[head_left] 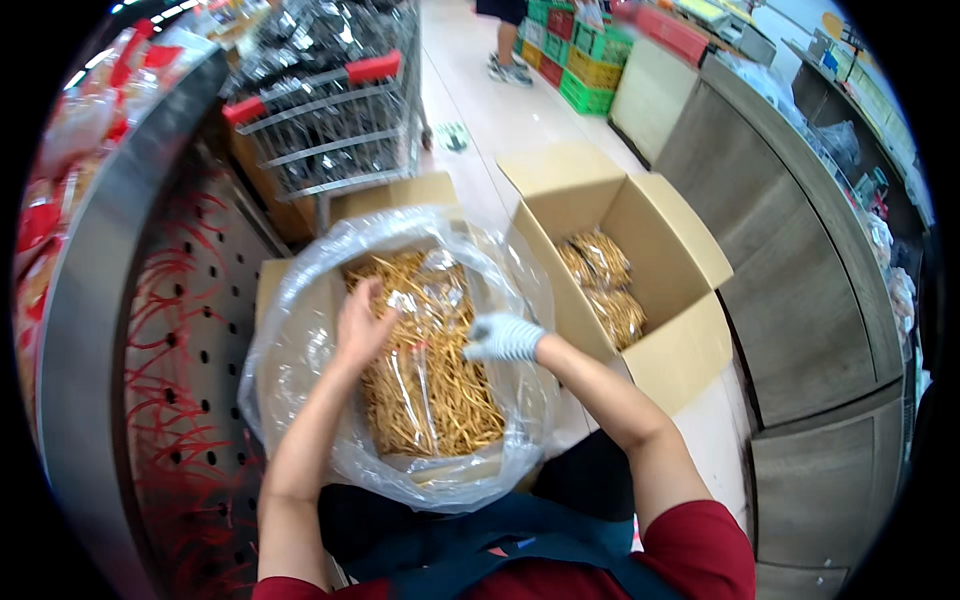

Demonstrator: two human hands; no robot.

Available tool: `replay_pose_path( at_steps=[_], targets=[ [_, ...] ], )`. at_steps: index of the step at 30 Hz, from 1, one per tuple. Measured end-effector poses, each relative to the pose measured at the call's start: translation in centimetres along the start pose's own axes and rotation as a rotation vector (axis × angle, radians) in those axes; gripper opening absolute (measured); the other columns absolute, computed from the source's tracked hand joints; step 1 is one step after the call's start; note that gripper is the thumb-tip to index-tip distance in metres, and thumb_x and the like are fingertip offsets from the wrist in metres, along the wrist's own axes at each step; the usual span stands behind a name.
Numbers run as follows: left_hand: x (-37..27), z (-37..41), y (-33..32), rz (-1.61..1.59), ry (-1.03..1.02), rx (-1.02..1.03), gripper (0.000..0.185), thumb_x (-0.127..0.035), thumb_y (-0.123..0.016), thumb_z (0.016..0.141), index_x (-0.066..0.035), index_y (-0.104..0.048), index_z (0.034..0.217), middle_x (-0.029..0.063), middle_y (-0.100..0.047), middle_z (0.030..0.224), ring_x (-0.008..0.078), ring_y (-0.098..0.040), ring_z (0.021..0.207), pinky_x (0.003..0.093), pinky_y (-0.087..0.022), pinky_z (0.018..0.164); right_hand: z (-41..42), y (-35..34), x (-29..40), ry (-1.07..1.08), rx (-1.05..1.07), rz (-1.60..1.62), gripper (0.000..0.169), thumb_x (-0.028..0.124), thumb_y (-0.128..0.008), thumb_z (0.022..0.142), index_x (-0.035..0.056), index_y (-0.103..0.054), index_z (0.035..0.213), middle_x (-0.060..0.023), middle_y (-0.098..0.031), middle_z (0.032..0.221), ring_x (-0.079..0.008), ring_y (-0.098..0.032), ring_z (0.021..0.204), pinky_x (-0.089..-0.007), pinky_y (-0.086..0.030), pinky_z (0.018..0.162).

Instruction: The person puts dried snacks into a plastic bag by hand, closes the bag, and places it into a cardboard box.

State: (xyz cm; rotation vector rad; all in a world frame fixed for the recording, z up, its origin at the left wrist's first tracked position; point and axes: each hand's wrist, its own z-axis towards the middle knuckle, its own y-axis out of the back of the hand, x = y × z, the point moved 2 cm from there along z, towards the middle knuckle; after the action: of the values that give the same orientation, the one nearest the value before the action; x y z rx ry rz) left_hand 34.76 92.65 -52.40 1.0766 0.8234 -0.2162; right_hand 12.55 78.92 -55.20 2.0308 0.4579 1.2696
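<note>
A carton lined with a clear plastic liner bag (300,367) stands before me, filled with loose golden-brown dried strands (472,409). Clear packets of the same strands (401,397) lie among them. My bare left hand (365,324) is at the left side of the filling, fingers apart, near a shiny packet. On the right side, my right hand (504,337) wears a grey-white striped glove. Its thumb and fingers are apart just over the strands, with nothing visible between them. The liner's crumpled rim is folded outward around the carton.
To the right, an open cardboard box (660,247) holds several packets (600,259). A shopping cart (337,142) loaded with dark plastic packages stands ahead left. A perforated metal panel (202,360) borders my left, wooden cabinets (780,247) my right. Stacked crates (589,75) and a person's legs (508,45) are farther ahead.
</note>
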Motion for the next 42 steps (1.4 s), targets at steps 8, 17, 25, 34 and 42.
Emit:
replay_pose_path(
  at_steps=[8, 17, 25, 34, 42],
  targets=[
    [-3.8, 7.5, -1.5, -0.146, -0.045, 0.084, 0.024, -0.018, -0.064, 0.086, -0.004, -0.064, 0.106, 0.0111, -0.065, 0.101, 0.0179, -0.062, 0.09, 0.0308, -0.048, 0.082, 3.6, 4.9, 3.1, 0.041, -0.321, 0.32, 0.024, 0.014, -0.066, 0.073, 0.0047, -0.045, 0.065, -0.0093, -0.048, 0.056, -0.0201, -0.044, 0.052, -0.0374, -0.043, 0.054],
    [-10.6, 7.2, 8.4, -0.201, 0.162, 0.184, 0.019, -0.016, -0.062, 0.09, -0.001, -0.065, 0.101, 0.0029, -0.065, 0.081, 0.0093, -0.056, 0.072, 0.0256, -0.047, 0.069, -11.0, 12.3, 6.4, -0.26, -0.415, 0.715, 0.032, 0.025, -0.069, 0.085, 0.0008, -0.058, 0.068, 0.0024, -0.044, 0.063, -0.0065, -0.038, 0.06, -0.0284, -0.038, 0.052],
    [-14.5, -9.1, 21.0, 0.394, 0.103, 0.842, 0.027, -0.023, -0.065, 0.083, -0.003, -0.065, 0.1, 0.0167, -0.067, 0.085, 0.0354, -0.065, 0.083, 0.0401, -0.051, 0.072, -33.9, 13.3, 8.8, -0.591, 0.513, -0.285, 0.044, 0.046, -0.058, 0.082, 0.009, -0.065, 0.104, -0.0164, -0.068, 0.099, -0.0326, -0.064, 0.094, -0.0441, -0.049, 0.083],
    [-28.6, -6.1, 26.7, 0.517, 0.024, 1.091, 0.038, -0.028, -0.069, 0.077, -0.003, -0.062, 0.106, 0.0193, -0.066, 0.095, 0.036, -0.063, 0.093, 0.044, -0.049, 0.079, -48.9, 17.9, 14.2, -1.013, -0.17, 0.656, 0.041, 0.039, -0.062, 0.08, 0.0021, -0.068, 0.096, -0.0156, -0.069, 0.088, -0.0282, -0.066, 0.082, -0.0361, -0.051, 0.078],
    [-39.6, 0.9, 10.7, 0.376, -0.315, 0.859, 0.04, -0.029, -0.068, 0.079, -0.004, -0.063, 0.11, 0.0205, -0.066, 0.1, 0.0353, -0.063, 0.094, 0.0428, -0.05, 0.083, -58.1, 16.9, 16.9, -1.21, -0.494, 0.47, 0.044, 0.044, -0.06, 0.078, 0.0041, -0.067, 0.096, -0.0201, -0.067, 0.094, -0.0337, -0.064, 0.091, -0.0373, -0.049, 0.084]
  ],
)
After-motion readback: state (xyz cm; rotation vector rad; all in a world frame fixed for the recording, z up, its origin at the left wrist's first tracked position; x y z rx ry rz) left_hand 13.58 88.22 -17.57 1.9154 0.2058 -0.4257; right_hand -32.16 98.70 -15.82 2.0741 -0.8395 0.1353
